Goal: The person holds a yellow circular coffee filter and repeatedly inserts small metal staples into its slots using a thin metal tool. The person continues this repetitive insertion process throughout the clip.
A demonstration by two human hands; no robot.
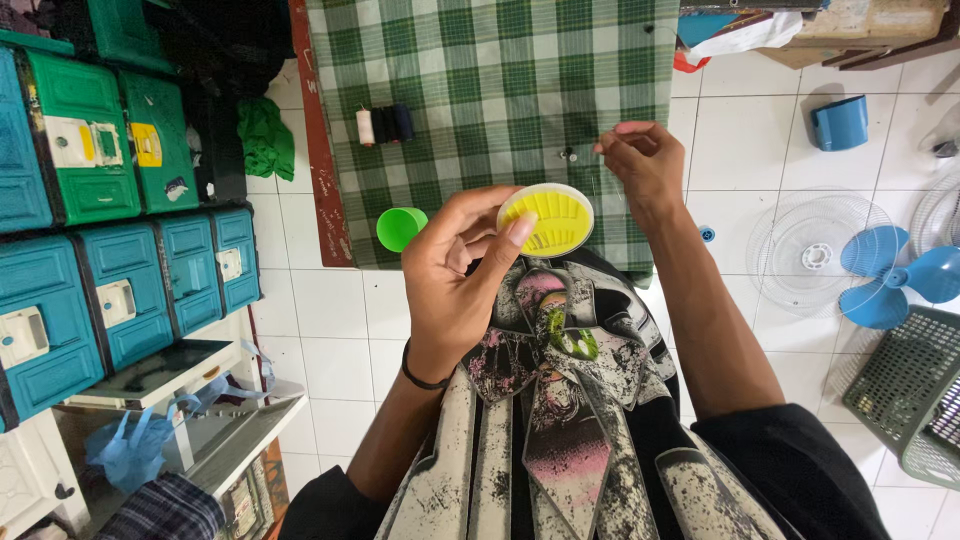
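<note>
Left hand [455, 290] gripping round yellow needle case [546, 220] above printed garment [545, 400] on lap, right hand [640, 160] pinched shut at green checked cloth [500, 90], perhaps on thread; thread spools [384, 125] untouched, no stitching visible yet.

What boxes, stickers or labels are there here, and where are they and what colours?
Needle case: round, yellow with a clear lid, held in the left hand.
Green crates: upper left, boxy, with white and yellow stickers.
Teal crates: left, below the green ones, with white label plates.
Cardboard box: top right corner, brown.
No screens or signs.
</note>
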